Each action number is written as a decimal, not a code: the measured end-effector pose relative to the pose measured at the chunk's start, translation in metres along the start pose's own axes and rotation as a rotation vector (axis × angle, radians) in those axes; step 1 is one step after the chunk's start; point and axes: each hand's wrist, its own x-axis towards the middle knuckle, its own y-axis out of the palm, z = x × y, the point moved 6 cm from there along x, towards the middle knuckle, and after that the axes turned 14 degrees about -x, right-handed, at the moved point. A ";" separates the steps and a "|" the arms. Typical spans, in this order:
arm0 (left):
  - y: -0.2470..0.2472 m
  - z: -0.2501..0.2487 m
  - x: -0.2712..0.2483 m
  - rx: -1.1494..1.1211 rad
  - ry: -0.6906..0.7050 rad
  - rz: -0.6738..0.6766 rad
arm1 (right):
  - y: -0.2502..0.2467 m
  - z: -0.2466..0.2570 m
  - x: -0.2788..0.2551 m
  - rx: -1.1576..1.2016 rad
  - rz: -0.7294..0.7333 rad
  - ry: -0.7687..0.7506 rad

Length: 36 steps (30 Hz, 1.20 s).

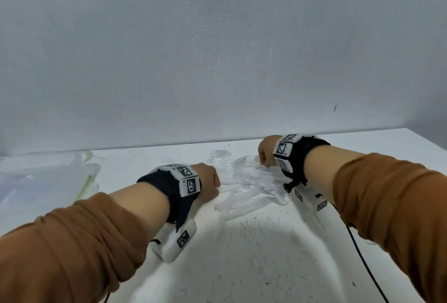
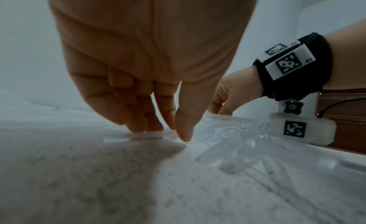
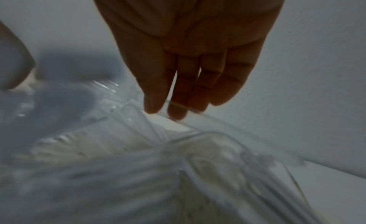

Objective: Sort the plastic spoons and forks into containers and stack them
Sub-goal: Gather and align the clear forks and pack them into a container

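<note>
A loose pile of clear plastic forks and spoons lies on the white table between my hands. My left hand reaches down at the pile's left edge. Its thumb and curled fingertips pinch the flat handle of a clear utensil that lies on the table. My right hand is at the pile's far right side, where thumb and forefinger pinch a thin clear utensil. In the head view a fork lies just left of the right hand. Which kind of utensil each hand holds is unclear.
Translucent plastic containers with lids sit at the table's left rear. A grey wall rises straight behind the table. A black cable runs from my right wrist toward the near edge. The table's right edge shows at the far right.
</note>
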 end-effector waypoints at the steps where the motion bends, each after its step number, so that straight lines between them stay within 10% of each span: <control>1: 0.000 0.000 -0.001 -0.004 -0.006 -0.001 | 0.000 -0.002 -0.003 0.043 -0.021 0.010; 10: 0.000 -0.005 -0.020 -0.029 -0.113 0.009 | -0.005 -0.019 -0.030 0.190 -0.249 0.014; 27: -0.005 -0.029 -0.041 -0.070 -0.228 -0.183 | -0.001 0.003 -0.039 0.163 -0.220 -0.236; 36: 0.001 -0.048 -0.020 -0.028 -0.130 -0.060 | -0.007 -0.030 -0.043 0.273 -0.213 -0.085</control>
